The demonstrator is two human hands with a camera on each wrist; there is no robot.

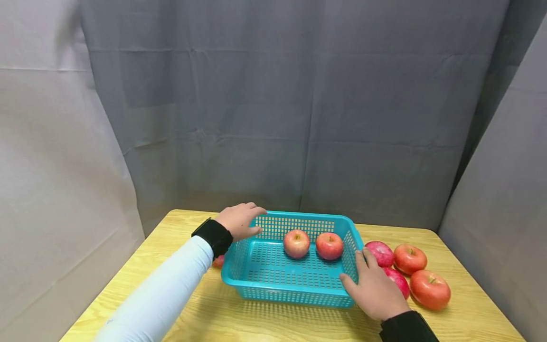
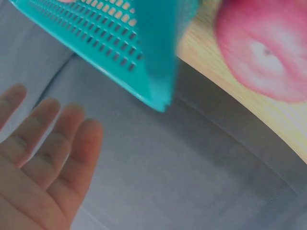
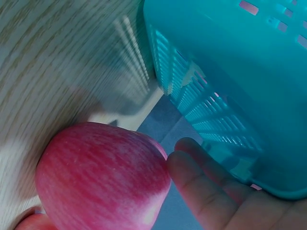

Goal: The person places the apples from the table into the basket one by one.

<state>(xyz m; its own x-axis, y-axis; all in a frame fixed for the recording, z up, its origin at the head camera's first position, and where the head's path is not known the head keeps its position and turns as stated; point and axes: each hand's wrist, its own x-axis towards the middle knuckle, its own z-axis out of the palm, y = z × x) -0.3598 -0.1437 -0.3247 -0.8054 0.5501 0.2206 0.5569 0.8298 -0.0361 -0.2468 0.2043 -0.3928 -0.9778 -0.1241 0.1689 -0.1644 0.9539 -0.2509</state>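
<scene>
Two red apples (image 1: 297, 243) sit inside a turquoise plastic basket (image 1: 292, 289) with perforated walls. My left hand (image 1: 241, 220) hovers by the basket's back left corner, fingers spread and holding nothing; the left wrist view shows those fingers (image 2: 76, 158) apart from the rim. At the right wall is my right hand (image 1: 378, 290), its thumb over the rim and its straight fingers (image 3: 201, 187) outside. In the right wrist view, these fingertips lie right beside a red apple (image 3: 103, 175), between it and the basket.
Several apples (image 1: 429, 289) cluster on the wooden table (image 1: 205, 313) to the right of the basket. Left of it, another apple (image 1: 218, 261) is mostly hidden by my left wrist. Grey cloth (image 1: 278, 118) hangs behind the table and along both sides.
</scene>
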